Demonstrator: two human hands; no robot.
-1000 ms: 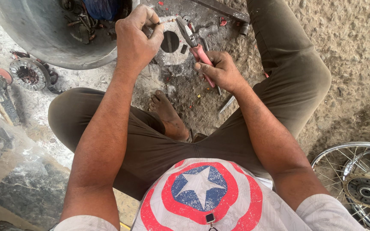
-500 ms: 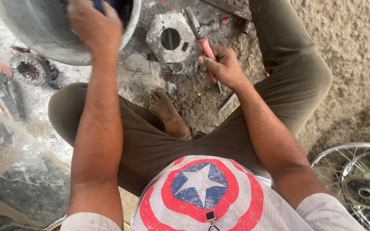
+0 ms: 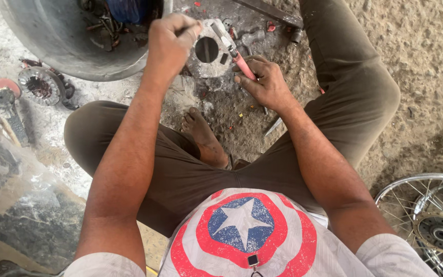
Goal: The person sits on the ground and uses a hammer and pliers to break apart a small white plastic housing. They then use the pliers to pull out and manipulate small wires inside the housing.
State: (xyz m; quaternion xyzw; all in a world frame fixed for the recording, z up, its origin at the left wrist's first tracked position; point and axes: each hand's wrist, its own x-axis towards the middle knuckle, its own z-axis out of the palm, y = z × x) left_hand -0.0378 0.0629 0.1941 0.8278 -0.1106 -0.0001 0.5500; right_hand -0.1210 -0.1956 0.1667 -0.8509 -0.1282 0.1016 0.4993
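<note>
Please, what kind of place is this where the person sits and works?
Probably an informal motorcycle repair spot on bare ground. A spoked wheel lies at one side, a metal basin holds greasy small parts, and a round-holed metal engine part lies on the oily dirt between the left hand and right hand.

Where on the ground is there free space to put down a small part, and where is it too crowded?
Free: the rough ground right of the bent knee, above the spoked wheel. Crowded: around the round metal part between the left hand and right hand, beside the metal tub.
</note>
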